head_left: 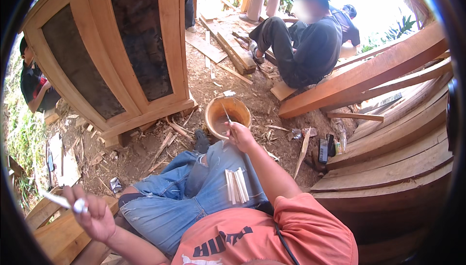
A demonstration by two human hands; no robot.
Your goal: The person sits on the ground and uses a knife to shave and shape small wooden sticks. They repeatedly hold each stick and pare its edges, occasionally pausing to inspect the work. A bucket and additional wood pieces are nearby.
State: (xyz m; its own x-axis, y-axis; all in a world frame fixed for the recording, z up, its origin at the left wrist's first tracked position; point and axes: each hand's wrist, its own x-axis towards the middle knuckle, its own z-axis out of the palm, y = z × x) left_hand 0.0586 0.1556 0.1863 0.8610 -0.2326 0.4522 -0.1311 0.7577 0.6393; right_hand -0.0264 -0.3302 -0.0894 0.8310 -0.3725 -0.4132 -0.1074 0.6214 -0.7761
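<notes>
My left hand [92,216], out at the lower left, is closed on a pale strip [57,199] blurred by motion. A small white lump shows at its fingers; I cannot tell whether it is part of the strip. In front of me my right hand [241,137] grips a thin pointed tool [226,113], its slim end over the bucket [211,112]. The bucket is yellowish and stands on the ground just past my knee. Several pale wooden sticks [236,186] lie side by side on my thigh, in blue jeans [170,199].
A wooden cabinet [170,36] with dark panels stands at the left. Thick beams [369,75] and curved planks [383,168] line the right, near a dark phone-like device [323,150]. One person [315,46] sits beyond the bucket; others are around. Wood shavings litter the dirt.
</notes>
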